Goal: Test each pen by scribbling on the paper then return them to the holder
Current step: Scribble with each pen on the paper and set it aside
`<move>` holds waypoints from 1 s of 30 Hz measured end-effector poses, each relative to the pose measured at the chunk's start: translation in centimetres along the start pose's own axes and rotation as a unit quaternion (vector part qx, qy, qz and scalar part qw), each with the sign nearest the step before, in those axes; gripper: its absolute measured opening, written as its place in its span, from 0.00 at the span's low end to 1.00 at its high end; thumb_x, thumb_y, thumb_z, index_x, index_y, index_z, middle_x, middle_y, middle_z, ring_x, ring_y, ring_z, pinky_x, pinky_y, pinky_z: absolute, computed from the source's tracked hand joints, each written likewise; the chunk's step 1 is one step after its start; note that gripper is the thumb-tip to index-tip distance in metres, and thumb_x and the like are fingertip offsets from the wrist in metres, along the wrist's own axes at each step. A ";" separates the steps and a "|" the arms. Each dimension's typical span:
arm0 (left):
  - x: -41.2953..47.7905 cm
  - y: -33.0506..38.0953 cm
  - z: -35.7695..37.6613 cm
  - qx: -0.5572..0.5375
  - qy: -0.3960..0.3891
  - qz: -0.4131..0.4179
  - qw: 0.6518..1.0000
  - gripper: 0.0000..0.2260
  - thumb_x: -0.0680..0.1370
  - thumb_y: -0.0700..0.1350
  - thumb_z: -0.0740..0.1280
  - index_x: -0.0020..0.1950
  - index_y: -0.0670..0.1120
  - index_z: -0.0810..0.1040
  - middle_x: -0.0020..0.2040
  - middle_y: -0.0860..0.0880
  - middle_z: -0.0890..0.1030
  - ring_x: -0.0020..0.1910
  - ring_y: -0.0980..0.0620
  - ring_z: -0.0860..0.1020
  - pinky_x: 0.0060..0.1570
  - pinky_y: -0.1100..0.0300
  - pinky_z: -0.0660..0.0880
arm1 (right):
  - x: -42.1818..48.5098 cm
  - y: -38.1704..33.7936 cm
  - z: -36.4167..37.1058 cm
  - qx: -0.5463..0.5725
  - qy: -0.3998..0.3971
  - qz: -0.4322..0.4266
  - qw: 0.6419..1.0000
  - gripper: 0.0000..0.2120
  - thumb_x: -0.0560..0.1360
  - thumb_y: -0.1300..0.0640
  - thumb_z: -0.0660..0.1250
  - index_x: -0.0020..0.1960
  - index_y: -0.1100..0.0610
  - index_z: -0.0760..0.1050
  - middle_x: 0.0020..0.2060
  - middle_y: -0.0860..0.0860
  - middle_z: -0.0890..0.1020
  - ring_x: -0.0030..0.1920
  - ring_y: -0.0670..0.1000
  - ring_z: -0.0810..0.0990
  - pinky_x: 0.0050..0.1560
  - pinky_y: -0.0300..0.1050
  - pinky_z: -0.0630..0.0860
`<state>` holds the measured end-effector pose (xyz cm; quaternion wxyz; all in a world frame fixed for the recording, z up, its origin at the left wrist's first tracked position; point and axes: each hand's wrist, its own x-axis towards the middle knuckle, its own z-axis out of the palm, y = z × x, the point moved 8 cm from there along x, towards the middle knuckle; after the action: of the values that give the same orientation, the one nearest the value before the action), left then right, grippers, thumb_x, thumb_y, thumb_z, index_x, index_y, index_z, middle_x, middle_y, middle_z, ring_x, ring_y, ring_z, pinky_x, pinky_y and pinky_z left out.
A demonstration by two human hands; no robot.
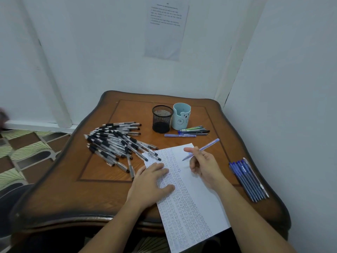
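Observation:
A white sheet of paper (198,203), covered in blue scribbles on its left part, lies on the wooden table (102,194). My left hand (153,181) rests flat on the paper's left side. My right hand (204,165) grips a light-blue pen (209,144), its tip just over the paper's upper area. A black mesh holder (162,118) and a pale blue bear-faced holder (181,116) stand at the back; neither shows pens.
A heap of several black-grip clear pens (116,143) lies left of the paper. Several coloured pens (191,131) lie by the blue holder. A row of blue pens (249,179) sits near the right table edge. Walls close in behind and right.

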<state>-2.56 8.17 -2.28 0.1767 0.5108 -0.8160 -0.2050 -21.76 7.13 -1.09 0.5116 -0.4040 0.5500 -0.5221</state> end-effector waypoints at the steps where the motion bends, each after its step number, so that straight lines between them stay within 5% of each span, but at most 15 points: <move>1: 0.0 0.0 0.0 -0.001 0.001 0.000 1.000 0.34 0.68 0.71 0.57 0.71 0.59 0.70 0.74 0.62 0.63 0.72 0.64 0.59 0.73 0.56 0.44 | 0.1 0.2 0.1 -0.005 0.000 -0.004 1.000 0.16 0.83 0.50 0.60 0.56 0.59 0.82 0.31 0.54 0.77 0.29 0.47 0.71 0.30 0.41 0.66; 5: 0.0 0.1 -0.2 0.001 0.006 0.000 1.000 0.34 0.68 0.70 0.57 0.71 0.59 0.70 0.73 0.62 0.64 0.71 0.65 0.59 0.73 0.57 0.44 | 0.2 0.5 0.5 -0.013 -0.006 -0.024 1.000 0.08 0.81 0.61 0.64 0.48 0.63 0.80 0.36 0.58 0.82 0.34 0.50 0.75 0.27 0.37 0.68; 9: 0.0 0.1 -0.3 0.002 0.013 -0.001 1.000 0.32 0.68 0.70 0.58 0.70 0.59 0.71 0.73 0.62 0.64 0.71 0.65 0.60 0.73 0.57 0.44 | -0.2 0.6 0.5 -0.021 0.023 -0.041 0.999 0.09 0.80 0.61 0.67 0.41 0.62 0.74 0.32 0.59 0.79 0.31 0.51 0.75 0.27 0.35 0.69; 14: 0.2 0.0 -0.1 0.013 0.018 -0.001 1.000 0.29 0.71 0.69 0.62 0.69 0.59 0.71 0.73 0.61 0.65 0.71 0.63 0.61 0.73 0.55 0.47 | 0.1 1.5 0.6 -0.113 0.021 -0.044 0.992 0.10 0.74 0.65 0.72 0.37 0.58 0.74 0.31 0.52 0.81 0.38 0.52 0.83 0.47 0.52 0.80; 19: 0.1 0.1 -0.2 0.016 0.031 -0.006 0.999 0.27 0.72 0.68 0.64 0.69 0.59 0.72 0.72 0.61 0.66 0.71 0.63 0.60 0.72 0.56 0.46 | 0.3 1.3 0.2 -0.135 0.083 -0.069 0.985 0.16 0.71 0.70 0.69 0.30 0.58 0.69 0.23 0.50 0.74 0.26 0.47 0.77 0.34 0.44 0.74; 25: 0.2 0.1 -0.3 0.005 0.029 -0.004 1.000 0.32 0.69 0.71 0.65 0.69 0.58 0.73 0.72 0.60 0.67 0.71 0.61 0.62 0.71 0.56 0.48 | 0.6 1.3 -0.4 -0.149 0.096 -0.078 0.981 0.18 0.70 0.69 0.68 0.28 0.56 0.66 0.24 0.50 0.74 0.29 0.46 0.76 0.32 0.43 0.73; 30: 0.1 0.2 -0.5 0.001 0.035 -0.004 0.999 0.30 0.70 0.69 0.66 0.68 0.57 0.74 0.72 0.59 0.67 0.70 0.60 0.63 0.71 0.56 0.49 | 0.7 0.7 0.4 -0.197 0.091 -0.102 0.971 0.16 0.69 0.65 0.69 0.29 0.57 0.65 0.23 0.51 0.69 0.28 0.55 0.74 0.37 0.47 0.72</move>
<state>-2.52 8.09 -1.75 0.2034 0.5211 -0.8075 -0.1871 -21.42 6.49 -1.84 0.3139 -0.5017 0.6424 -0.4870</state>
